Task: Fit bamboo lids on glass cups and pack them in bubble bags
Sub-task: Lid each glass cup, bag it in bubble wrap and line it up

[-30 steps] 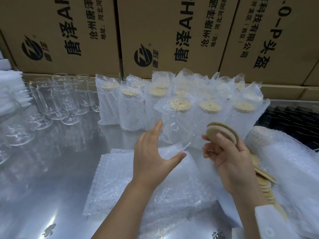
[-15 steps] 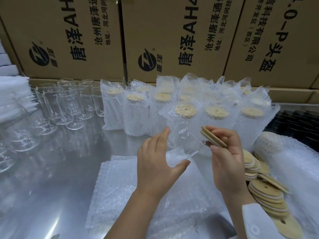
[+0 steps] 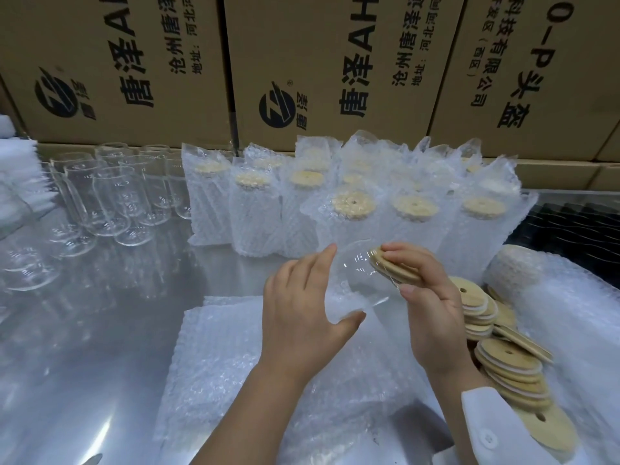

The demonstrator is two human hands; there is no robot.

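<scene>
My left hand grips a clear glass cup, tilted with its mouth to the right, above a stack of flat bubble bags. My right hand holds a round bamboo lid against the cup's mouth, fingers over its top and thumb under it. A loose heap of bamboo lids lies just right of my right hand. Several packed cups in bubble bags, lids showing through, stand in rows behind my hands.
Several bare glass cups stand at the back left on the shiny metal table. Cardboard boxes form a wall behind. A bubble-wrap bundle lies at the right, and a dark tray beyond it.
My right hand has brought the lid down and left onto the cup's mouth. My left hand has kept its hold on the cup.
</scene>
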